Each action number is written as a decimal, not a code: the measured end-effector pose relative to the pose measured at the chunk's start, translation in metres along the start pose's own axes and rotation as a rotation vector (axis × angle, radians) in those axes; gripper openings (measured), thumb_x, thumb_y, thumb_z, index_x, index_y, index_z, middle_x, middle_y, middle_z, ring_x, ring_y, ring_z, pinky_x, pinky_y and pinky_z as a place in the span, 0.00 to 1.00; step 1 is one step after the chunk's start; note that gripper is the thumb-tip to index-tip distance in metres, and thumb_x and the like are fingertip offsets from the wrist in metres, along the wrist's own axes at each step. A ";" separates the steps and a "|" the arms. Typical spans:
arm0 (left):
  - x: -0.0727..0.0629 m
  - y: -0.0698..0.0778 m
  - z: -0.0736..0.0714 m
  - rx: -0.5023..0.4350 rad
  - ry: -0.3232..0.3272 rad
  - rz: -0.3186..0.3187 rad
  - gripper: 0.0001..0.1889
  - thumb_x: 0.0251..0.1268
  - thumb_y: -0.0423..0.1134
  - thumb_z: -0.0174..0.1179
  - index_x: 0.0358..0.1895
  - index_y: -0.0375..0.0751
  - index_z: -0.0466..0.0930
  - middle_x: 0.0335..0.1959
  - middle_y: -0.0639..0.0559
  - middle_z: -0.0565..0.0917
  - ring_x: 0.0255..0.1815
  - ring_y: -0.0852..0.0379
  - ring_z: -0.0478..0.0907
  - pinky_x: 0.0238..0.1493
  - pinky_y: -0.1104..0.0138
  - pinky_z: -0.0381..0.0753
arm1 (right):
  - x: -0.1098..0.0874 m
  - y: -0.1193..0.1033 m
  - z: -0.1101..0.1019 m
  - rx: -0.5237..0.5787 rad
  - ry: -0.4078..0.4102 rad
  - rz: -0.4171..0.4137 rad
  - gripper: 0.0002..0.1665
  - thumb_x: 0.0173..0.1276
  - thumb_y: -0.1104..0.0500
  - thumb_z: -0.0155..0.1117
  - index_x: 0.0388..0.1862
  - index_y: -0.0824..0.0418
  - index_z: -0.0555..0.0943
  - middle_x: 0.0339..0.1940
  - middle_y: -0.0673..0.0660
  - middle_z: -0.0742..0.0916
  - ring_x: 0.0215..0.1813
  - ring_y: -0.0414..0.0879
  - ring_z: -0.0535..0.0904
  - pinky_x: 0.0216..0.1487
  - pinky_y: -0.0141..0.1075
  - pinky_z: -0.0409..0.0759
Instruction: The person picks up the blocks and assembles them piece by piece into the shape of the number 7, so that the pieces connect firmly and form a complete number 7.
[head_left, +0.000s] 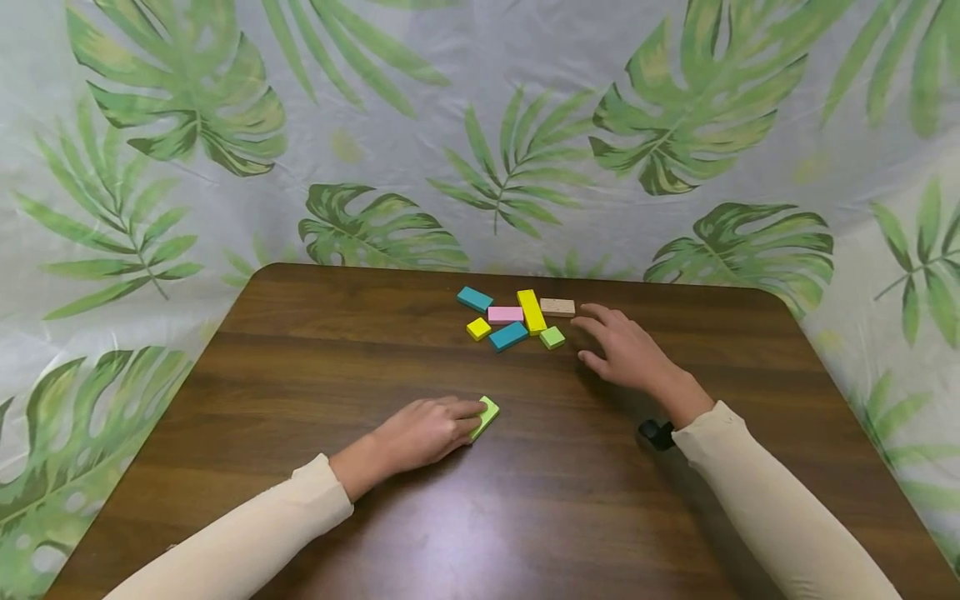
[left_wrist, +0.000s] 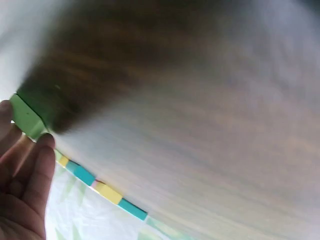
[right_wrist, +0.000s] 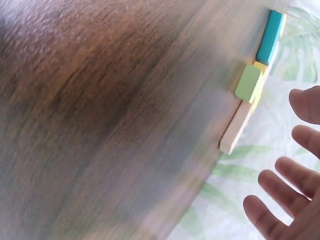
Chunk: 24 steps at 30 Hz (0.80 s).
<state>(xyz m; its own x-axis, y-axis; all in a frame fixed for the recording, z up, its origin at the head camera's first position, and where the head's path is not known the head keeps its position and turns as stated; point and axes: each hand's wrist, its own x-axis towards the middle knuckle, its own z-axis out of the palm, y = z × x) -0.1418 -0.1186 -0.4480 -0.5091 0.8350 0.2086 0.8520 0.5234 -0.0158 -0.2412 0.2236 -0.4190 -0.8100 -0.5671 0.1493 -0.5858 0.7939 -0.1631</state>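
My left hand [head_left: 427,432] holds a light green block [head_left: 489,412] on the table, well in front of the other blocks. In the left wrist view, fingertips lie on either side of this green block [left_wrist: 27,117]. My right hand [head_left: 621,346] hovers just right of the group, its fingers spread and holding nothing. Nearest to it are a beige block [head_left: 558,307] and a small light green block [head_left: 552,337]. The right wrist view shows the fingers apart from the beige block [right_wrist: 235,129].
Left of those lie a long yellow block [head_left: 532,312], a pink block [head_left: 506,315], a small yellow block [head_left: 478,329] and two teal blocks, one at the back [head_left: 475,299] and one in front [head_left: 509,337]. A leaf-patterned cloth [head_left: 510,150] hangs behind the dark wooden table [head_left: 315,350].
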 end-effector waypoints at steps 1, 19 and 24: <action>0.000 -0.001 0.000 0.018 -0.005 0.013 0.14 0.68 0.40 0.63 0.53 0.43 0.85 0.62 0.50 0.82 0.54 0.53 0.85 0.49 0.64 0.86 | 0.000 0.000 0.000 0.004 0.004 0.000 0.32 0.67 0.56 0.67 0.68 0.64 0.73 0.73 0.69 0.70 0.67 0.67 0.71 0.63 0.62 0.72; 0.001 -0.018 0.004 0.142 -0.012 0.133 0.17 0.72 0.35 0.57 0.61 0.47 0.82 0.63 0.54 0.82 0.55 0.59 0.85 0.44 0.68 0.86 | 0.007 -0.005 0.005 0.035 -0.004 0.000 0.32 0.68 0.56 0.67 0.68 0.65 0.72 0.72 0.71 0.70 0.69 0.67 0.70 0.67 0.61 0.70; 0.004 -0.024 0.004 0.172 -0.006 0.161 0.17 0.72 0.37 0.58 0.61 0.47 0.82 0.63 0.54 0.82 0.58 0.58 0.83 0.53 0.67 0.84 | 0.011 -0.008 0.003 0.041 0.009 -0.003 0.32 0.67 0.56 0.68 0.68 0.65 0.73 0.72 0.71 0.70 0.68 0.67 0.70 0.66 0.60 0.71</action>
<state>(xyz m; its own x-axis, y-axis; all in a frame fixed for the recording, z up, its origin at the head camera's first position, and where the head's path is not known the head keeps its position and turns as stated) -0.1644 -0.1273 -0.4503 -0.3696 0.9109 0.1837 0.8892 0.4041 -0.2148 -0.2456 0.2100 -0.4192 -0.8081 -0.5673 0.1585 -0.5889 0.7826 -0.2020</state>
